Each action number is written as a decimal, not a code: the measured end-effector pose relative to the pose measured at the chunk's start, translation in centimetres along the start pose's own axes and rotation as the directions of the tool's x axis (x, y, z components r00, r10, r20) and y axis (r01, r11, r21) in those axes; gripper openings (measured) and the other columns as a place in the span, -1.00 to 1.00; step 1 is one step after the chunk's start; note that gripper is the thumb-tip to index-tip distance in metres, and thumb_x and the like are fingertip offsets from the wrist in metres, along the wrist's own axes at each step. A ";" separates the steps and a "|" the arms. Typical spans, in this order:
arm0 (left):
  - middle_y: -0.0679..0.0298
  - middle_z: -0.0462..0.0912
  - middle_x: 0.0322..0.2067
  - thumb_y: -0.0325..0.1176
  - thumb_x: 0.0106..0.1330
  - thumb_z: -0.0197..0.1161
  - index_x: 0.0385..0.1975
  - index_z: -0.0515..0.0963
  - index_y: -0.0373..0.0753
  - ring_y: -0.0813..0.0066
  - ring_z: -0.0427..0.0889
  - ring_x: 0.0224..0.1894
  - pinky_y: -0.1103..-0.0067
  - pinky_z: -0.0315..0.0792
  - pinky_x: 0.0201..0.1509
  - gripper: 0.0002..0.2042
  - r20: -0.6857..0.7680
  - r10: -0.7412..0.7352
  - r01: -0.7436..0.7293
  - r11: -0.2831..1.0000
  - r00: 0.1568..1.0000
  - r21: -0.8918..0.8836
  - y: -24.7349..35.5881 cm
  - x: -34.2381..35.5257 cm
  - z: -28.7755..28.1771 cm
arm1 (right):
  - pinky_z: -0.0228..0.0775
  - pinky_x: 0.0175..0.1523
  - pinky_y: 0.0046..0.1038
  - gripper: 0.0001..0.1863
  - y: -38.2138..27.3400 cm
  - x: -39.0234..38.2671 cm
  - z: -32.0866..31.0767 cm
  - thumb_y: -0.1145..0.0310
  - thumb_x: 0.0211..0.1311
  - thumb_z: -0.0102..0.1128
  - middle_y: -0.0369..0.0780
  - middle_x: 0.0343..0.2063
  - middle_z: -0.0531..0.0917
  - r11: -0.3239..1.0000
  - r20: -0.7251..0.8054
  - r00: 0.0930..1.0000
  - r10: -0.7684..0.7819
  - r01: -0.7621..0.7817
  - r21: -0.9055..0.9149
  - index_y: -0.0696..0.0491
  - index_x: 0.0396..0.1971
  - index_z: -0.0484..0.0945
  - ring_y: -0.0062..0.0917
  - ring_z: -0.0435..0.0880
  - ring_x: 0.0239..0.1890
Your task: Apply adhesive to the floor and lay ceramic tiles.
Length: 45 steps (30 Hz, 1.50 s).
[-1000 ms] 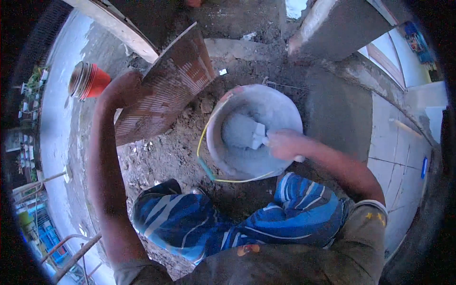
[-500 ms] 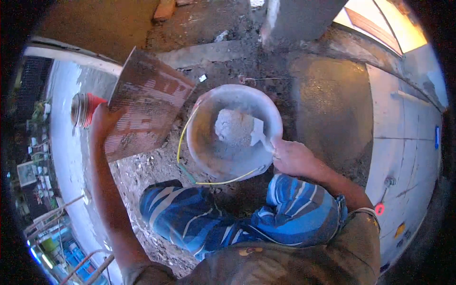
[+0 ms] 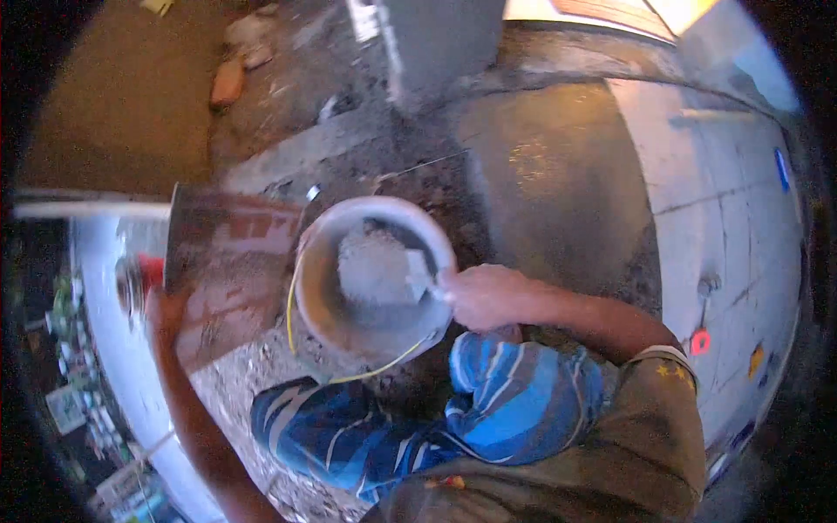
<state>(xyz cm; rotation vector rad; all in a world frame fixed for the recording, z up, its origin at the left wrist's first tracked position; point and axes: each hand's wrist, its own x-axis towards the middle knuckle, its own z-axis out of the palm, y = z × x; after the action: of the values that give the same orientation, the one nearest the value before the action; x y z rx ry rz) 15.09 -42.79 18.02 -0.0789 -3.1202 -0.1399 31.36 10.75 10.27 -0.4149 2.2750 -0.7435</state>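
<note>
My left hand [image 3: 166,305] grips the left edge of a reddish-brown tile [image 3: 235,257] with a ridged back, held tilted left of a round bucket [image 3: 322,326]. My right hand [image 3: 471,292] is closed round the handle of a metal trowel [image 3: 413,275] at the bucket's right side. The blade is inside, loaded with a heap of grey mortar [image 3: 370,266]. The bucket has a yellow wire handle lying over its near rim. The picture is somewhat blurred.
Orange buckets [image 3: 146,270] stand behind the tile. A patch of smooth wet mortar [image 3: 558,200] lies right of the bucket, beside white tiles [image 3: 715,244] with small tools on them. A grey pillar [image 3: 445,48], brick pieces [image 3: 228,83] and rubble lie beyond. My crossed legs are below.
The view has swung, so the bucket appears farther left and more wet floor shows. My left hand and tile appear lower; the trowel with its mortar stays in the bucket.
</note>
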 end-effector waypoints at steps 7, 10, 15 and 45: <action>0.06 0.61 -0.11 -0.27 0.08 0.46 0.04 0.47 -0.37 0.18 0.56 -0.09 0.33 0.40 0.03 -0.46 0.028 0.020 -0.016 0.990 0.999 -0.138 1.3 1.1 0.2 | 0.46 -0.21 0.03 -0.53 2.8 -1.6 0.1 0.31 0.11 0.07 0.05 -0.48 0.61 0.958 -0.035 0.993 -0.113 0.118 0.262 0.16 0.02 0.32 0.05 0.63 -0.34; 0.06 0.57 -0.02 -0.30 0.07 0.46 0.13 0.41 -0.35 0.16 0.53 0.00 0.33 0.36 0.13 -0.39 0.032 0.009 -0.004 0.988 0.999 -0.155 1.2 1.2 0.2 | 0.44 -0.26 -0.03 -0.52 4.0 -3.5 0.1 0.31 0.09 0.13 0.04 -0.46 0.59 0.918 -0.118 0.993 -0.031 0.074 0.388 0.07 0.05 0.33 0.03 0.61 -0.38; 0.04 0.50 0.14 -0.36 0.07 0.46 0.28 0.30 -0.31 0.12 0.47 0.16 0.34 0.29 0.30 -0.27 0.036 -0.016 0.022 0.984 0.999 -0.175 0.7 0.5 -0.3 | 0.44 -0.31 -0.17 -0.59 7.3 -7.6 0.0 0.23 0.19 0.18 -0.09 -0.47 0.58 0.818 -0.308 0.946 0.097 0.101 0.566 0.06 0.00 0.40 -0.17 0.61 -0.47; 0.12 0.70 -0.14 -0.27 0.13 0.41 -0.07 0.60 -0.42 0.27 0.64 -0.12 0.43 0.46 0.05 -0.57 0.267 -0.230 0.298 0.921 0.936 -0.250 2.4 0.8 -0.5 | 0.32 -0.57 -0.59 -0.74 26.3 -2.9 -7.4 0.13 0.38 0.07 -0.41 -0.61 0.43 0.417 -0.369 0.592 0.716 0.060 0.907 0.05 -0.27 0.48 -0.71 0.41 -0.66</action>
<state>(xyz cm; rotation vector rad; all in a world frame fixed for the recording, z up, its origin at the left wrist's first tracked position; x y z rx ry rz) 14.47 -40.37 18.76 0.3547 -3.2998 -0.6339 26.05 35.67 0.00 1.0907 2.0769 -1.9179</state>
